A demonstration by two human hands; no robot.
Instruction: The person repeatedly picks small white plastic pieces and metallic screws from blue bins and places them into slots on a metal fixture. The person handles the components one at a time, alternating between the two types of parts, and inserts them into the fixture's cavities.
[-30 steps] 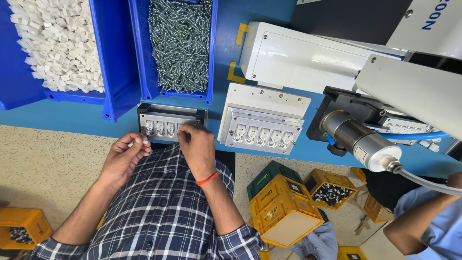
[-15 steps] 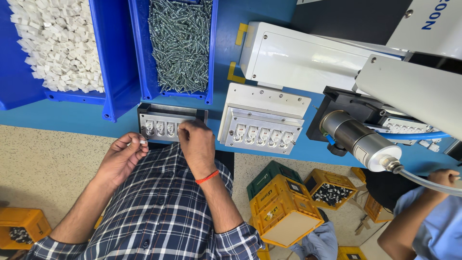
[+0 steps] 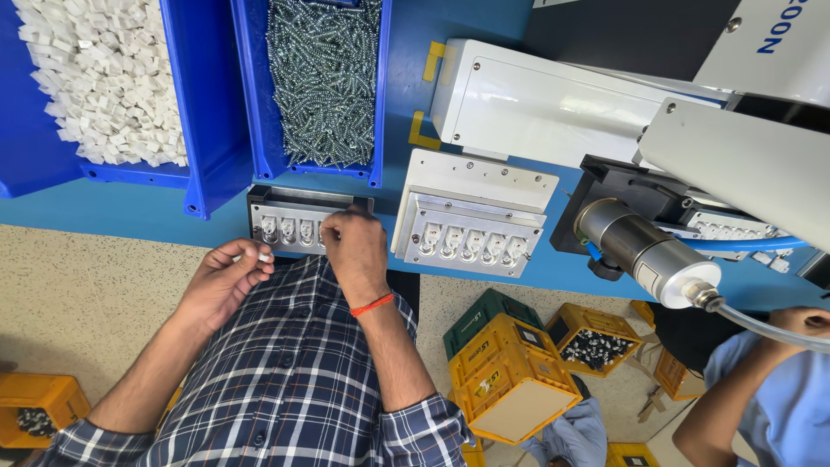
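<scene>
While a small white plastic piece [image 3: 264,257] is being pinched between the fingertips of the left hand [image 3: 226,281] at centre-left, the right hand [image 3: 354,249] is being pressed, fingers curled, onto the dark metal fixture tray [image 3: 294,220] at the blue bench edge, seemingly to steady it. Whether anything is being gripped there cannot be told. Blue bins of white pieces [image 3: 108,82] and steel screws [image 3: 324,78] are being kept within reach above. Several tray pockets are being hidden by the knuckles.

Your one camera sits on your head, looking steeply down over your chest at the blue bench [image 3: 130,212], close above your hands, with floor and crates [image 3: 510,380] below the bench edge.
</scene>
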